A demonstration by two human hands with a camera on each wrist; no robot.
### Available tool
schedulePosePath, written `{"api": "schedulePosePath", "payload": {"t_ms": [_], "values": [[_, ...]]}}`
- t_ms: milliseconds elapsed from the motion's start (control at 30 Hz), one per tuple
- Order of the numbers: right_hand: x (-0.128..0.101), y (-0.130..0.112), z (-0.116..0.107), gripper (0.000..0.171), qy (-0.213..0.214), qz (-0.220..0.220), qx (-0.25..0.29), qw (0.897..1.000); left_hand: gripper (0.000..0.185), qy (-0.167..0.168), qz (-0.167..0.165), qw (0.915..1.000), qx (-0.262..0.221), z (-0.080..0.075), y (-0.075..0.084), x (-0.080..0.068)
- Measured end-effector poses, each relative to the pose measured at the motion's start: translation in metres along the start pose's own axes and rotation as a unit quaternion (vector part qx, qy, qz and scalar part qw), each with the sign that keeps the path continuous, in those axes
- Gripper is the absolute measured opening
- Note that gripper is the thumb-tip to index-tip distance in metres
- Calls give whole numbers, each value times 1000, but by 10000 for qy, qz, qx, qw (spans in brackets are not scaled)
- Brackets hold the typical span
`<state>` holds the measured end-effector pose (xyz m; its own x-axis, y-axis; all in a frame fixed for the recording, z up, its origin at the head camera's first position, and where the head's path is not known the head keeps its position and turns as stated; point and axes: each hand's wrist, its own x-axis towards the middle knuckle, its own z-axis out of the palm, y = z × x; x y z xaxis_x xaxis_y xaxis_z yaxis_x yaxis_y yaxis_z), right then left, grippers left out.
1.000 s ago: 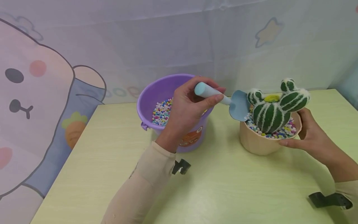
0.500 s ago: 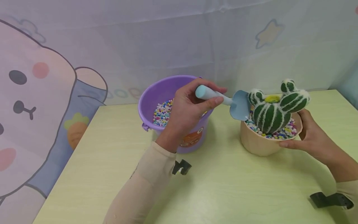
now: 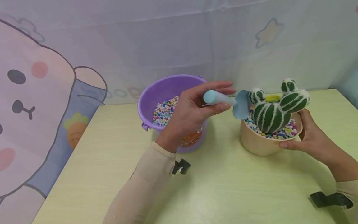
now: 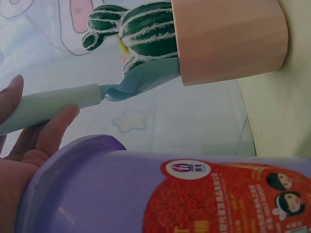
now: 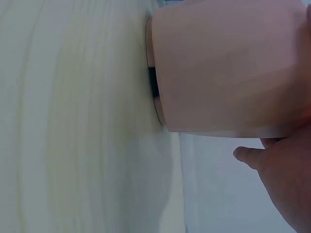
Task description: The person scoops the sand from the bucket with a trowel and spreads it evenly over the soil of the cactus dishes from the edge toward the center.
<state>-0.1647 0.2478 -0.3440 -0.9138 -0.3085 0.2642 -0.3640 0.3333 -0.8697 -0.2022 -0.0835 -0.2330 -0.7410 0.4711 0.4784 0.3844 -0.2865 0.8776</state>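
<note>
Blue scoop (image 3: 233,104) is touching the pebbles (image 3: 275,133), its handle being pinched by the left hand (image 3: 193,109). Right hand (image 3: 310,137) is gripping the pot (image 3: 257,144).

Bucket (image 3: 167,93) w/ pebbles (image 3: 163,112) left on table (image 3: 223,186); cactus (image 3: 272,107) in pot (image 3: 258,143) right.

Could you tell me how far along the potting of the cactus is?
Done: the cactus stands in the pot, pebbles around it. In hand: the left hand holds the scoop at the rim; the right hand steadies the pot. Left: perhaps topping up from the bucket.
</note>
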Motion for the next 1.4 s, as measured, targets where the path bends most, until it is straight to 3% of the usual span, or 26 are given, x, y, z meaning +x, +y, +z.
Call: {"api": "schedulePosePath", "payload": {"t_ms": [233,433,667,867,967,1133,1400], "values": [[1,-4,-3,120,-103,78,17,9999,34,313,123,9993,156,-1,0,-1],[0,-2,-4,121,53,85,-50,9999,14,1074,185,9920,636,-2,-2,-1],[-1,-1,-4,121,12,158,-56,9999,12,1928,197,9810,32,0,-2,0],[-1,0,-5,97,-78,58,172,9998,12,2145,222,9758,-353,-2,0,-1],[-2,2,-4,97,-30,-25,264,9996,12,2238,116,9730,-550,-4,2,-2],[-5,2,-3,111,71,25,158,9998,13,2377,30,9691,-663,-17,13,-4],[-4,2,-5,117,-21,175,39,9998,15,2866,23,9553,-720,-57,34,-17]]}}
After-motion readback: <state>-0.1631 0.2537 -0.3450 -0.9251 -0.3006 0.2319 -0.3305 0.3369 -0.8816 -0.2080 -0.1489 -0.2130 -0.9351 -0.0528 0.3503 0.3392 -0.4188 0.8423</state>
